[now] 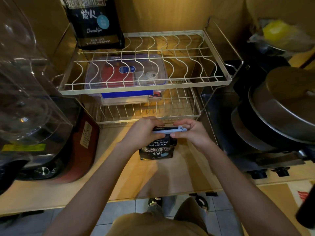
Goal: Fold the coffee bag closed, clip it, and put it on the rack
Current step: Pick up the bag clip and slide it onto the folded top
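A black coffee bag [157,149] stands on the wooden counter just in front of the white wire rack [146,82]. Its top is folded over, and a long pale blue clip [167,130] lies across the fold. My left hand [144,129] grips the clip's left end and the bag top. At the clip's right end my right hand [190,132] pinches it between thumb and fingers. A second, larger black coffee bag [96,23] stands on the rack's upper tier at the back left.
A clear plastic box with a blue latch [126,77] sits on the rack's lower tier. A blender and a red appliance [51,133] crowd the left. Stacked dark pans with a lid [276,116] fill the right. Bare counter [119,184] lies near the front edge.
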A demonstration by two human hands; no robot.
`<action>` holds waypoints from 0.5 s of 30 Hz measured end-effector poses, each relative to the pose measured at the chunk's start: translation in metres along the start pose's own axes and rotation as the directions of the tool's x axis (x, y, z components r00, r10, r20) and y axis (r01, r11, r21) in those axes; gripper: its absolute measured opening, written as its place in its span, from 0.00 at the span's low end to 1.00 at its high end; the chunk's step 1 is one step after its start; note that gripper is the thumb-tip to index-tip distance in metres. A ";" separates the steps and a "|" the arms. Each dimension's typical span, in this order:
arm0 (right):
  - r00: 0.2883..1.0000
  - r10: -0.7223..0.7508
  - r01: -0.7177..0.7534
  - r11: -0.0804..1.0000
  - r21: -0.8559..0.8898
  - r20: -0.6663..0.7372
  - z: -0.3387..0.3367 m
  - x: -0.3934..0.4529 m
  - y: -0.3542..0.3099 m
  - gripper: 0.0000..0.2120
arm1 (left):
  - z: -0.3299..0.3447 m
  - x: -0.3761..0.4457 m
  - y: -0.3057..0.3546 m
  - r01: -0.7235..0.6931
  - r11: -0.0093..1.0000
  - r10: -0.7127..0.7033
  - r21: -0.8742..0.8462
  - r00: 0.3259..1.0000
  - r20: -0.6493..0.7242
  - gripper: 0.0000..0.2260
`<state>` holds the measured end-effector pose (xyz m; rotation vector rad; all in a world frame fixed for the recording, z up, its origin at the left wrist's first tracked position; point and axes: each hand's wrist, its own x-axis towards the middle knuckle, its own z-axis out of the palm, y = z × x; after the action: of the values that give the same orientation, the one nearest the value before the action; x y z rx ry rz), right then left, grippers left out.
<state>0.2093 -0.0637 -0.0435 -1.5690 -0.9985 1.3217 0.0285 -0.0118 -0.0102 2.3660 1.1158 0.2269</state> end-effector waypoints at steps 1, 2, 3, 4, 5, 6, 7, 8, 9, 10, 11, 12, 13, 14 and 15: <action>1.000 -0.006 0.006 1.000 -0.002 0.000 0.000 0.000 0.000 0.16 | 0.002 0.003 0.004 -0.023 0.999 0.023 0.039 1.000 0.013 0.17; 1.000 -0.014 0.014 1.000 -0.006 0.001 0.000 0.000 0.000 0.16 | 0.004 0.005 0.007 -0.041 0.997 0.040 0.065 0.999 0.020 0.15; 1.000 -0.020 0.020 1.000 -0.005 0.001 -0.001 0.001 0.001 0.16 | 0.005 0.006 0.008 -0.058 0.995 0.056 0.079 0.998 0.019 0.14; 1.000 -0.025 0.025 1.000 -0.001 0.000 -0.001 0.001 0.002 0.16 | 0.006 0.007 0.009 -0.071 0.994 0.070 0.081 0.997 0.012 0.14; 1.000 -0.030 0.030 1.000 0.006 0.001 -0.001 0.000 0.002 0.16 | 0.007 0.006 0.010 -0.081 0.994 0.081 0.070 0.997 0.001 0.13; 0.999 -0.040 0.040 0.999 0.003 0.005 -0.001 -0.001 0.002 0.16 | 0.008 0.006 0.009 -0.086 0.995 0.086 0.049 0.996 -0.012 0.13; 0.998 -0.054 0.054 0.999 -0.006 0.015 -0.001 -0.002 0.002 0.16 | 0.008 0.006 0.009 -0.084 0.996 0.084 0.030 0.996 -0.022 0.13; 0.997 -0.072 0.072 0.997 -0.028 0.028 -0.002 -0.002 0.001 0.16 | 0.008 0.007 0.008 -0.076 0.997 0.077 0.018 0.997 -0.026 0.14; 0.995 -0.089 0.091 0.994 -0.059 0.044 -0.003 -0.003 0.001 0.17 | 0.008 0.007 0.008 -0.066 0.998 0.067 0.015 0.997 -0.025 0.14; 0.993 -0.104 0.109 0.989 -0.097 0.061 -0.006 -0.003 0.001 0.17 | 0.008 0.008 0.009 -0.054 0.998 0.054 0.017 0.998 -0.021 0.14; 0.991 -0.114 0.124 0.983 -0.139 0.075 -0.009 -0.004 0.001 0.17 | 0.007 0.009 0.009 -0.044 0.999 0.044 0.019 0.999 -0.016 0.14; 0.989 -0.125 0.139 0.971 -0.194 0.082 -0.012 -0.004 0.002 0.17 | 0.007 0.010 0.009 -0.038 0.999 0.038 0.021 0.999 -0.011 0.14; 0.987 -0.141 0.158 0.953 -0.260 0.083 -0.014 -0.006 0.003 0.17 | 0.007 0.010 0.009 -0.036 0.999 0.036 0.024 0.999 -0.005 0.14; 0.984 -0.159 0.177 0.924 -0.338 0.082 -0.016 -0.007 0.003 0.16 | 0.007 0.011 0.010 -0.035 0.999 0.035 0.026 0.999 0.000 0.14; 0.980 -0.181 0.200 0.884 -0.424 0.084 -0.018 -0.009 0.002 0.16 | 0.007 0.011 0.010 -0.031 0.999 0.031 0.027 1.000 0.005 0.14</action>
<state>0.2257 -0.0743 -0.0410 -1.7124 -1.5111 1.0440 0.0450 -0.0117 -0.0115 2.4080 1.0874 0.2176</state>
